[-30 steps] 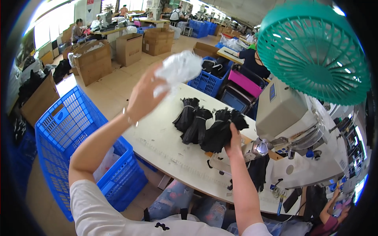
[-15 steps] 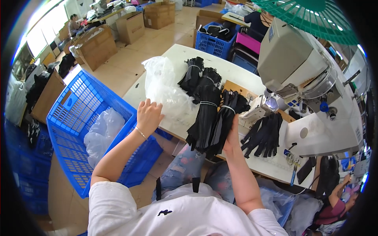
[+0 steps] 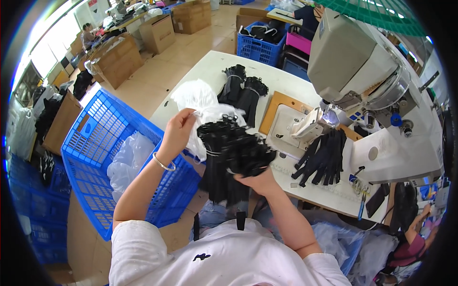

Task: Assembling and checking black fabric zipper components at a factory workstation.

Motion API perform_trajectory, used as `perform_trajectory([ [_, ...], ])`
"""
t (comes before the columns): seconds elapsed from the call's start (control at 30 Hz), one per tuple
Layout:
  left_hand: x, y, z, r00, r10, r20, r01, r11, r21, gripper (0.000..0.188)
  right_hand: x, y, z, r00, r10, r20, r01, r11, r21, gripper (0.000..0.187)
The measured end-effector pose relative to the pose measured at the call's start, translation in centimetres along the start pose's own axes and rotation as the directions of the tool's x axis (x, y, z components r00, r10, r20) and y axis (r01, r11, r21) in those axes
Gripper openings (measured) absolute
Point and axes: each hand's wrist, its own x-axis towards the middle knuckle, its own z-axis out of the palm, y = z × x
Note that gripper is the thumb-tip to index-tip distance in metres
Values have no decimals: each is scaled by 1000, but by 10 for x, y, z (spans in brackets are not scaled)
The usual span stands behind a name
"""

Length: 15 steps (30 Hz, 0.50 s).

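Note:
My left hand (image 3: 179,132), a bracelet on its wrist, is closed with its fingertips pinching the edge of a white plastic bag (image 3: 194,95) at the table's left side. My right hand (image 3: 261,182) grips tied bundles of black strips (image 3: 238,150), held tilted over the table's front edge beside the bag. The bundles are partly blurred, and their lower ends hang down above my lap. Behind them, two more tied black bundles (image 3: 250,97) lie on the white table (image 3: 281,76). Loose black strips (image 3: 323,157) are spread to the right, below the sewing machine's arm.
A large sewing machine (image 3: 355,52) stands at the right, its bed in a wooden frame (image 3: 273,107). A blue crate (image 3: 78,190) with a clear plastic bag (image 3: 129,159) leans at my left. Blue-handled snips (image 3: 362,205) lie near the right edge. Other people sit at work farther off.
My right hand has lifted the front bundles off the table and brought them left, toward the bag. My left hand has risen and closed on the bag's edge. The bag is more gathered.

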Motion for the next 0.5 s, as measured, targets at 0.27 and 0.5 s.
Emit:
perform_trajectory([
  [0.27,-61,64,26,702,578,416,-700,667,254,27,34,40,9,994,-37,-104,-37,776,-630,50],
  [0.5,-80,73,29,660,725,197,-651,420,632,27,25,30,16,997,-78,-25,34,675,-737,52],
])
